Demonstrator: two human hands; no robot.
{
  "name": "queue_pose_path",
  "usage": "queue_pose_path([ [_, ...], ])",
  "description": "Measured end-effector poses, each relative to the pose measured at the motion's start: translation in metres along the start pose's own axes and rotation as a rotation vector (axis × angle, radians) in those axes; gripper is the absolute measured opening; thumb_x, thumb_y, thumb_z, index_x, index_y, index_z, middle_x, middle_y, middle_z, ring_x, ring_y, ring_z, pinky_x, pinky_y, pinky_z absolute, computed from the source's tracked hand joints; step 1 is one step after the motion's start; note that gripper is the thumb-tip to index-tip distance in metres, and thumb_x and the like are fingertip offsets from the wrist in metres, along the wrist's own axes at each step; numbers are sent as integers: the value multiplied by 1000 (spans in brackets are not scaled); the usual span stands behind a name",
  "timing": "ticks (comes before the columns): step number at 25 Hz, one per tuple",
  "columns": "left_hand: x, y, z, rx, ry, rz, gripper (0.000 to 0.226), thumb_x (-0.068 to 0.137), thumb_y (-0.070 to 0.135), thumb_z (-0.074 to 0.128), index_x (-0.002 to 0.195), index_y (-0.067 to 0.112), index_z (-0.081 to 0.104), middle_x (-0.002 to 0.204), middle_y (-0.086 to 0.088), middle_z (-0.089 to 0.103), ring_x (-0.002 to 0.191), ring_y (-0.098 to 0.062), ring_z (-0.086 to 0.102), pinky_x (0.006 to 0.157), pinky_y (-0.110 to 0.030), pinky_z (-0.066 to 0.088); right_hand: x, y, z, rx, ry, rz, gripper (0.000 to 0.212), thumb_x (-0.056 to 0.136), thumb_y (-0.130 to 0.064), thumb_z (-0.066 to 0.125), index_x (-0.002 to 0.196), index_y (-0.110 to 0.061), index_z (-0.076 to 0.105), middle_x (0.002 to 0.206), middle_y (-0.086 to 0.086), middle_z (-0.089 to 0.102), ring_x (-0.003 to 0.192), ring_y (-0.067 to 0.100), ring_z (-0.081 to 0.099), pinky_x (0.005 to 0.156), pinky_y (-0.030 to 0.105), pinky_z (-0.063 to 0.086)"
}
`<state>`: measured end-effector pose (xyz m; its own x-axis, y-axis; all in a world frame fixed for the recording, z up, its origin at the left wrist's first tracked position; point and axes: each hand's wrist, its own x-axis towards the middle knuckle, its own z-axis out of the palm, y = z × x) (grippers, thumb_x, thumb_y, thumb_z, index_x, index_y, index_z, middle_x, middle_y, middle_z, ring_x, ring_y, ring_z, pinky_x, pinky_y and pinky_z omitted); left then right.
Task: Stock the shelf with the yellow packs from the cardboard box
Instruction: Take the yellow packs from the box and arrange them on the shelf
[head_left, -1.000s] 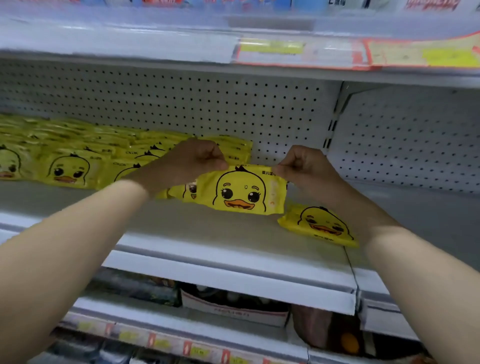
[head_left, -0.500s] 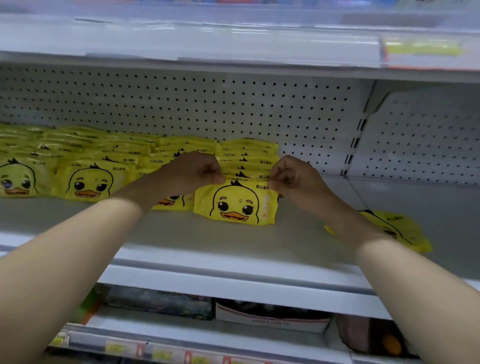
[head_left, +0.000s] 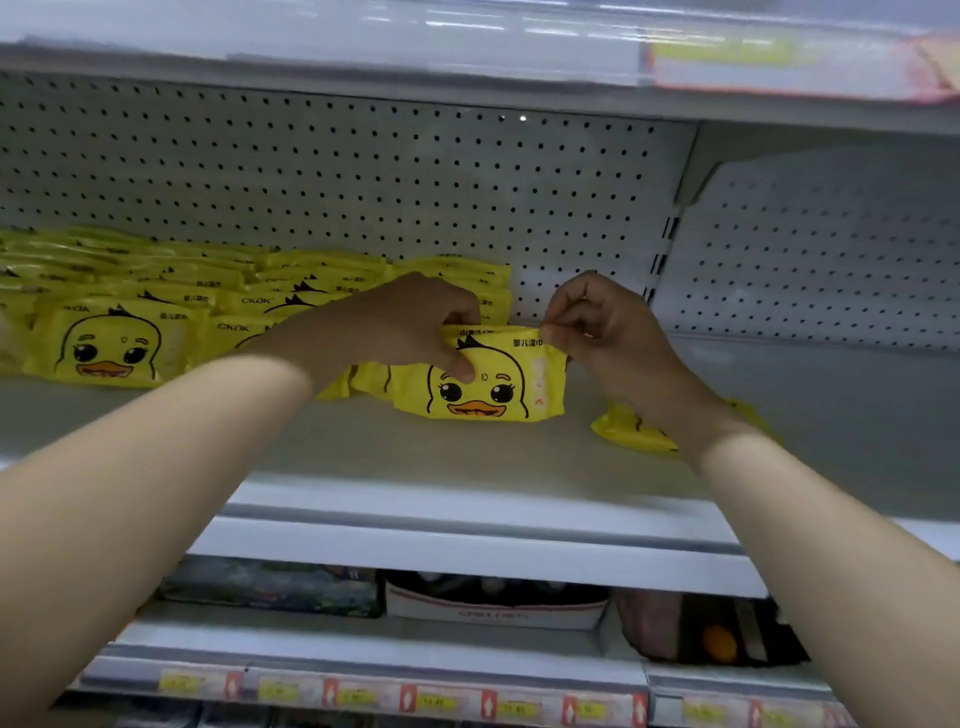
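We see the yellow pack (head_left: 491, 382), printed with a cartoon duck face and orange bill, standing upright on the shelf (head_left: 415, 452) at the right end of the row of packs (head_left: 156, 322), its top corners pinched by the left hand (head_left: 410, 325) and right hand (head_left: 597, 325).

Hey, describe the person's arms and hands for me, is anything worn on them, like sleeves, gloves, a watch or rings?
Both forearms are bare as far as the picture shows, with no sleeves in view. The left hand and right hand wear no gloves. No watch, bracelet or ring shows on either wrist or on the visible fingers.
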<state>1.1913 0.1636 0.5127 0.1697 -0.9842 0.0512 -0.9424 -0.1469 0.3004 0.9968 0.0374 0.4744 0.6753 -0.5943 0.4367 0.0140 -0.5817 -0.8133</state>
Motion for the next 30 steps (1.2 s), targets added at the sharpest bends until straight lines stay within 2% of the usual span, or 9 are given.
queue_pose_path([
  [2, 10, 21, 2, 29, -10, 33, 40, 68, 40, 85, 95, 26, 59, 85, 13, 56, 78, -9, 52, 60, -24, 35, -5, 1, -21, 0, 11, -12, 15, 86, 1, 71, 94, -8, 61, 80, 1, 73, 80, 11, 67, 78, 28, 52],
  [6, 32, 62, 3, 19, 2, 59, 37, 68, 38, 86, 90, 27, 58, 80, 14, 55, 72, 1, 49, 59, -23, 36, -13, 10, -64, 24, 46, -8, 17, 88, -2, 70, 97, -13, 62, 88, 10, 74, 87, 20, 69, 80, 34, 56],
  [9, 55, 89, 0, 57, 64, 33, 38, 69, 37, 85, 93, 25, 58, 82, 14, 53, 74, -5, 50, 58, -22, 34, -13, 25, -101, 62, 71, 48, 20, 88, -10, 72, 102, -18, 62, 94, 6, 73, 91, 23, 70, 79, 38, 59],
  [11, 72, 99, -2, 93, 104, 14, 40, 70, 38, 84, 97, 25, 58, 87, 10, 53, 81, -12, 50, 58, -22, 32, -17, 39, -125, -94, 77, 114, 23, 85, -22, 77, 103, -22, 63, 98, -1, 70, 93, 17, 69, 78, 27, 56],
  [13, 90, 102, -2, 105, 108, 1, 43, 71, 40, 83, 102, 22, 60, 96, 4, 55, 87, -14, 51, 59, -22, 33, -25, 53, -144, -365, 0, 216, 32, 81, -35, 80, 107, -23, 65, 107, -5, 67, 100, 12, 63, 78, 19, 48],
  [16, 120, 104, 0, 127, 105, 1, 44, 71, 40, 83, 104, 22, 61, 104, 1, 54, 93, -17, 51, 65, -27, 33, -34, 65, -153, -588, -242, 368, 53, 78, -49, 78, 120, -20, 64, 118, -3, 63, 110, 14, 56, 92, 28, 46],
  [22, 177, 80, -1, 208, 31, -31, 49, 74, 39, 81, 111, 17, 59, 107, -1, 49, 94, -17, 46, 72, -26, 33, -19, 69, -135, -583, -360, 496, 66, 68, -58, 81, 123, -26, 63, 116, -4, 59, 105, 14, 57, 88, 29, 48],
  [27, 214, 41, 12, 104, 16, 32, 51, 74, 37, 82, 115, 14, 62, 110, -2, 58, 97, -18, 53, 68, -27, 34, -2, 68, -118, -516, -405, 487, 41, 66, -54, 85, 95, -25, 78, 94, -7, 75, 91, 9, 68, 89, 36, 57],
  [30, 233, 30, 20, 131, 22, 59, 48, 74, 37, 82, 110, 12, 62, 109, -6, 61, 99, -23, 55, 72, -30, 39, 2, 66, -112, -483, -380, 480, 36, 65, -48, 87, 92, -29, 74, 93, -10, 72, 86, 5, 67, 79, 27, 55],
])
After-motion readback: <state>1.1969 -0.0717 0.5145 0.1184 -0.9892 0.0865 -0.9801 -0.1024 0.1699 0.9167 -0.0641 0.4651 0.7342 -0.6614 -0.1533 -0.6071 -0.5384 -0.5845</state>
